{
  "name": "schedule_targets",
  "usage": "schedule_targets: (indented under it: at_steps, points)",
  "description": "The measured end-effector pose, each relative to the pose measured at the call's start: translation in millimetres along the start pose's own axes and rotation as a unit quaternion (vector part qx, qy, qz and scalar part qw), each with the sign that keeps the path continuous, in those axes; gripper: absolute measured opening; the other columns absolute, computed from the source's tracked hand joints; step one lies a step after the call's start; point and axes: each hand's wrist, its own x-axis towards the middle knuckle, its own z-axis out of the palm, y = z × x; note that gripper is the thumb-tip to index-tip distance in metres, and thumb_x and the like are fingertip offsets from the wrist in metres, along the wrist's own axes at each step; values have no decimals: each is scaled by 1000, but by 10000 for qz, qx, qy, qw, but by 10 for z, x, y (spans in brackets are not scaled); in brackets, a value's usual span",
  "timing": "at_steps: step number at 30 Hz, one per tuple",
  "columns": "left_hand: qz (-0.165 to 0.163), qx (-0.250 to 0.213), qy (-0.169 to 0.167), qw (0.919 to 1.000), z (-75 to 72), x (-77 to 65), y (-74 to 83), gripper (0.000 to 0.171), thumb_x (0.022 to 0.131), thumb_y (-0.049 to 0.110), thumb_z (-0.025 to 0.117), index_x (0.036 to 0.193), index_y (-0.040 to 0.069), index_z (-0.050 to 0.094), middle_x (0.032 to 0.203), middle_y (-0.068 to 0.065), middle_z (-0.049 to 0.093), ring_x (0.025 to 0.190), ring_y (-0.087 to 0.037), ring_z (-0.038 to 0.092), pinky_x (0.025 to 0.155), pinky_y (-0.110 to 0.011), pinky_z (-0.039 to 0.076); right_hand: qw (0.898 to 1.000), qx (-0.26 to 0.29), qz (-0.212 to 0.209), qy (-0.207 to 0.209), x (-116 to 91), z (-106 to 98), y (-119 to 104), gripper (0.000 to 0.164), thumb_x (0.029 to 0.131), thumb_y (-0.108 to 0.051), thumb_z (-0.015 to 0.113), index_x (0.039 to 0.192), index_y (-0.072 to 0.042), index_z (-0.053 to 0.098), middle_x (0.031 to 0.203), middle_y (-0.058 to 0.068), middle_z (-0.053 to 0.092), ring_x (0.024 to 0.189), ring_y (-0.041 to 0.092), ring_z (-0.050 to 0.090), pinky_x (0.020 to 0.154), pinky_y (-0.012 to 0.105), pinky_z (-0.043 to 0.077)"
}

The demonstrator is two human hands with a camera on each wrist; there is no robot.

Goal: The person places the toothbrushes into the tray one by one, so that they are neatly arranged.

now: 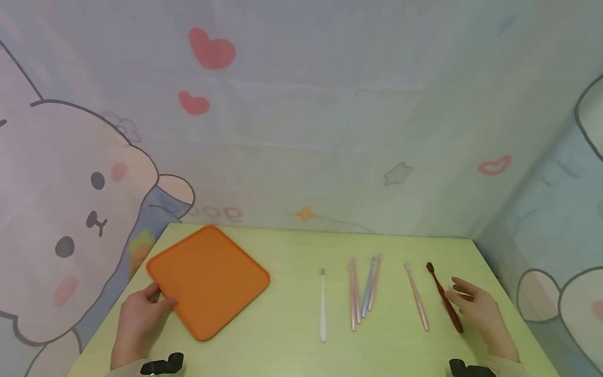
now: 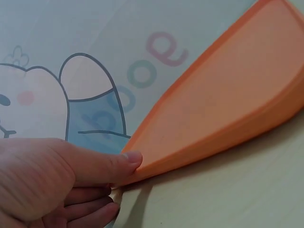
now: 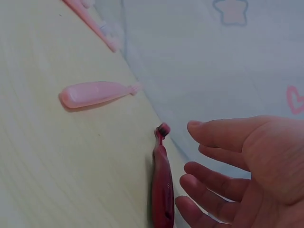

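Note:
My left hand [image 1: 138, 322] pinches the near left edge of a square orange tray [image 1: 212, 285], thumb on top of the rim and fingers at its outer side. In the left wrist view the bare tray [image 2: 213, 99] has a low raised rim, and the thumb lies over its corner. At the right, my right hand [image 1: 480, 311] hovers beside a dark red toothbrush [image 1: 446, 300], its fingers relaxed and holding nothing. The right wrist view has that dark red toothbrush [image 3: 163, 187] just left of the fingertips. A pink toothbrush [image 1: 417, 299] lies left of it.
Mid-table lie a white toothbrush [image 1: 322, 311] and a cluster of pink toothbrushes [image 1: 352, 303] with a blue toothbrush [image 1: 367, 293] among them. Behind the pale yellow-green table [image 1: 282, 356] hangs a cartoon-printed curtain [image 1: 330, 131], which also lines both sides.

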Motion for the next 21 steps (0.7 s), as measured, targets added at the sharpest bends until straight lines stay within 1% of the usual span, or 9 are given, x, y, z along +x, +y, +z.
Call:
schedule_targets:
  at_steps: [3,6,8,10,14,16,18,21]
  points:
    - [118,-40,-5,9999,46,12,32,86,95,35,80,158,-8,40,152,-35,45,142,-59,42,116,-67,37,9997,-190,132,-69,14,8,14,75,110,-43,58,162,7,36,158,36,43,140,54,50,94,41,60]
    - [160,1,-89,9998,124,41,83,85,95,33,80,157,-10,39,151,-35,46,141,-59,43,115,-67,37,9988,-395,249,-160,-32,-30,81,77,110,-43,58,161,9,36,158,38,42,140,55,49,103,56,55]
    - [233,88,-98,9996,170,48,108,82,96,31,79,156,-10,40,153,-33,46,142,-59,42,116,-67,36,9983,-458,292,-221,-52,-60,135,79,110,-45,59,161,10,35,158,39,41,141,56,48,107,61,50]
    - [382,144,-72,9991,210,53,144,80,96,29,79,155,-10,42,154,-31,45,143,-59,42,116,-67,36,9979,-483,356,-253,-70,-92,193,82,109,-47,60,160,11,34,157,40,41,140,57,47,107,63,49]
    - [664,93,-108,9977,300,68,259,75,95,27,79,153,-8,46,157,-27,44,143,-58,42,115,-67,38,9963,-482,615,-349,-128,-183,324,87,108,-51,59,160,13,33,157,41,39,140,58,46,103,59,53]
    - [704,56,-151,9974,349,84,318,75,95,25,78,153,-8,46,158,-26,44,144,-57,41,116,-66,38,9953,-499,727,-392,-153,-228,377,89,108,-53,59,160,14,32,157,41,38,140,59,46,101,58,55]
    - [737,42,-169,9971,390,105,359,74,95,24,78,154,-8,45,159,-26,44,144,-57,41,116,-65,37,9947,-536,769,-426,-164,-262,411,89,108,-54,58,159,14,32,157,42,38,139,59,47,101,58,55]
    - [748,110,-157,9970,432,126,366,74,95,24,77,153,-9,45,158,-26,44,144,-57,41,117,-66,37,9942,-592,785,-429,-168,-279,430,91,107,-56,58,158,15,34,156,42,38,137,59,48,101,61,54]
